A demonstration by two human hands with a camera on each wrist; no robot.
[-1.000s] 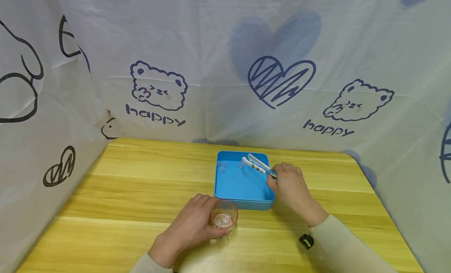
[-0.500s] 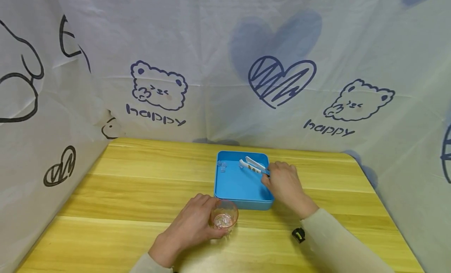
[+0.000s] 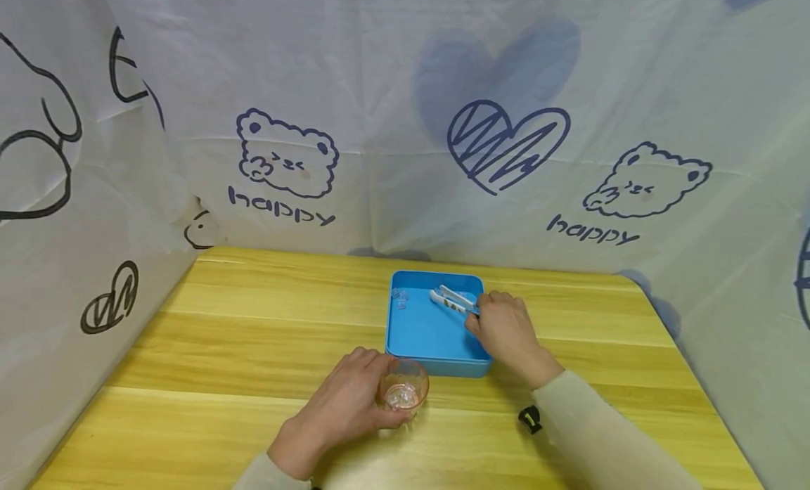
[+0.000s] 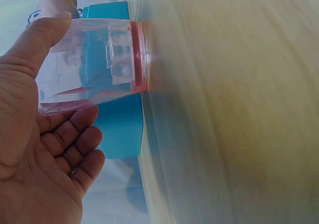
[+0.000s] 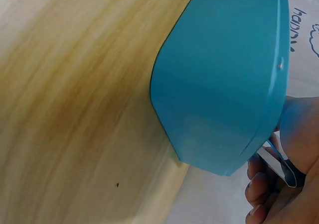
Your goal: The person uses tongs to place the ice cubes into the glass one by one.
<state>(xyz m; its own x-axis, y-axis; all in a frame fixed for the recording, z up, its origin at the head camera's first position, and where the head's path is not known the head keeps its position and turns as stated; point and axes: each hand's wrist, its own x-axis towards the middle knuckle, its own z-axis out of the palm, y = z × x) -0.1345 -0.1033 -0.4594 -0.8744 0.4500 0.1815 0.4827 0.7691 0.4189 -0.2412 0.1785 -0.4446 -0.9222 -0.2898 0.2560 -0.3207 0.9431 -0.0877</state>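
Right hand (image 3: 504, 328) with slim white-and-blue tongs (image 3: 446, 302) over a square, shallow blue tray (image 3: 427, 339); left hand (image 3: 342, 400) at a transparent, pink-tinted faceted cup (image 3: 405, 386).
We see the right hand's fingers closed around the bent rear end of the tongs, whose two arms, slightly parted, slant into the tray; we cannot tell whether the tips hold anything. Small clear plastic cubes (image 3: 400, 298) lie in the tray's far left corner. The left hand's thumb and fingers curl about the cup, which stands upright on the yellow wood-grain table (image 3: 266, 321) just beside the tray's near left corner, with clear pieces (image 4: 120, 57) at its bottom.
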